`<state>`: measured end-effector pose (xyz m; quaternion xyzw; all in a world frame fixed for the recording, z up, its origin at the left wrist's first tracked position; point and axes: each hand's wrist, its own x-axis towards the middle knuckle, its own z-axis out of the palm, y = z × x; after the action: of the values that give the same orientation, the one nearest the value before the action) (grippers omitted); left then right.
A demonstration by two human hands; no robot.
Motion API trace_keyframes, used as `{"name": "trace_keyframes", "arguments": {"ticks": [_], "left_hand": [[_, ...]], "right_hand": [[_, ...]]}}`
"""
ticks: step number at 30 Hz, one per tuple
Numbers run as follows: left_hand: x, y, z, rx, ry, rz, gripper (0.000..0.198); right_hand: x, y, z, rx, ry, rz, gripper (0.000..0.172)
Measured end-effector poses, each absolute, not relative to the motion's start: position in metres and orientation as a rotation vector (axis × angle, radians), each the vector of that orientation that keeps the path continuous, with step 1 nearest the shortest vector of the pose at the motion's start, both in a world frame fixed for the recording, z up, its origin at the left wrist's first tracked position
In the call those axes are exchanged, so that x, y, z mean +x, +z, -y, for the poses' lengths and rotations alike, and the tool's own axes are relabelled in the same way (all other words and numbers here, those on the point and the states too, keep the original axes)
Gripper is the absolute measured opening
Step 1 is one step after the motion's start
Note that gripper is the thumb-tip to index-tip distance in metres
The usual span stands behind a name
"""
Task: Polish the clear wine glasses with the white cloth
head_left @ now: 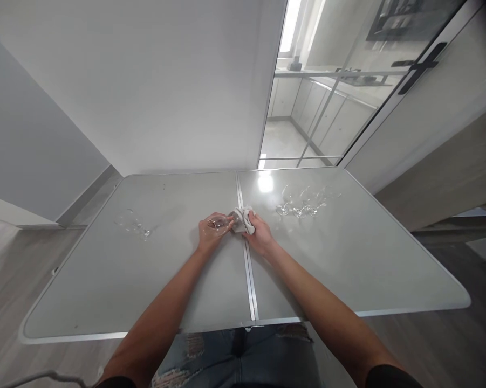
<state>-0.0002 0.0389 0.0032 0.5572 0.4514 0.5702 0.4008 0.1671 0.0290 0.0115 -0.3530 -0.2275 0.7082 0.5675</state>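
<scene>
My left hand [210, 233] is closed round a clear wine glass [219, 222] held on its side over the middle of the grey folding table [145, 280]. My right hand [260, 233] grips a small white cloth [243, 219] pressed against the glass's right end. Both hands meet just above the table's centre seam [248, 280].
Several clear stemmed glasses [301, 202] stand together to the right of my hands. Another clear glass [132, 223] lies on the table's left half. A white wall stands behind the table, and a glass door with a black handle [421, 66] is at the back right.
</scene>
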Motion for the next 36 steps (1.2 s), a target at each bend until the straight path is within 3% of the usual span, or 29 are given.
{"name": "trace_keyframes", "arguments": {"ticks": [21,26,31,36], "left_hand": [[-0.0016,0.0032,-0.0398,1.434,1.519,-1.212,0.029],[-0.0007,0.0023,-0.0394,1.57,1.388,-1.12,0.03],[-0.0013,0.0039,-0.041,1.446,1.538,-1.271,0.029],[0.0,0.0025,-0.0399,1.537,1.388,-1.14,0.03]], "right_hand": [[0.1668,0.0181,-0.028,-0.91,1.647,0.546,0.029],[0.1664,0.0166,-0.03,-0.805,1.655,0.537,0.032],[0.1666,0.0149,-0.0281,-0.902,1.666,0.551,0.028],[0.1679,0.0149,-0.0288,-0.833,1.612,0.547,0.031]]}}
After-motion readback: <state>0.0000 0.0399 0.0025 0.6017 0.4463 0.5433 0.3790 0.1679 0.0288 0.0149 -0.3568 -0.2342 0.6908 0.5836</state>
